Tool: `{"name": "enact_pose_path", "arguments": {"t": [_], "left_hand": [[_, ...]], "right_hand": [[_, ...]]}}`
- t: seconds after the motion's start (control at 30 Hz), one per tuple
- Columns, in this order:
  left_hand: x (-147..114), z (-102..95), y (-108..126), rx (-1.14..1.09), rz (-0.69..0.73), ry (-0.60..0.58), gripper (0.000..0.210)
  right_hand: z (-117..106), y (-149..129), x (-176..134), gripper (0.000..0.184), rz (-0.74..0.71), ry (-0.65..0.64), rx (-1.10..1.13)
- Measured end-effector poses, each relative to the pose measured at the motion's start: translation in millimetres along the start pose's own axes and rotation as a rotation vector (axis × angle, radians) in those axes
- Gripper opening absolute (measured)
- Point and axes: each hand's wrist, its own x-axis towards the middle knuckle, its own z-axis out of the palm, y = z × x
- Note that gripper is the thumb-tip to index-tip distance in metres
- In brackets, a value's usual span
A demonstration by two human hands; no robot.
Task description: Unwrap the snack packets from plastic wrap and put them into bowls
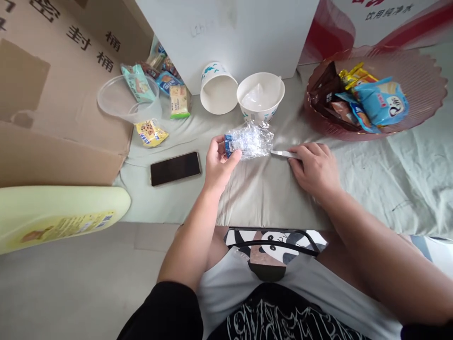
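Between its thumb and fingers, my left hand (221,160) grips a crinkled clear plastic packet (253,140) with a blue printed end. A small white-bladed knife (284,154) is in my right hand (316,167), its tip pointing left, close to the packet's right edge. Whether the tip touches the plastic I cannot tell. Just behind the packet stands an upright paper cup (261,94) with clear plastic film inside. Left of it, another paper cup (219,89) lies on its side, mouth toward me.
A pink ribbed bowl (421,89) of snack packets stands at right. On the left are a phone (175,168), a clear plastic tub (109,100), a yellow snack packet (151,133) and other snacks. Cardboard boxes (67,94) and a white box (244,35) border the cloth-covered table (371,189).
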Motion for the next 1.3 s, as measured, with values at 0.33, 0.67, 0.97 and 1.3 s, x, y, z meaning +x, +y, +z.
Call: {"name": "enact_pose_path", "arguments": {"t": [0.33, 0.67, 0.97, 1.3], "left_hand": [[-14.1, 18.9, 14.1, -0.256, -0.264, 0.219, 0.061], [-14.0, 41.4, 14.3, -0.149, -0.160, -0.058, 0.083], [-14.4, 53.7, 10.9, -0.142, -0.230, 0.026, 0.081], [-14.5, 57.2, 10.8, -0.172, -0.249, 0.120, 0.079]], "right_hand": [[-14.9, -12.7, -8.9, 0.035, 0.136, -0.071, 0.500], [-11.9, -12.3, -13.5, 0.043, -0.030, 0.053, 0.496], [-20.4, -20.9, -13.2, 0.047, 0.034, 0.002, 0.586], [-16.3, -26.0, -16.0, 0.046, -0.079, -0.027, 0.544]]}}
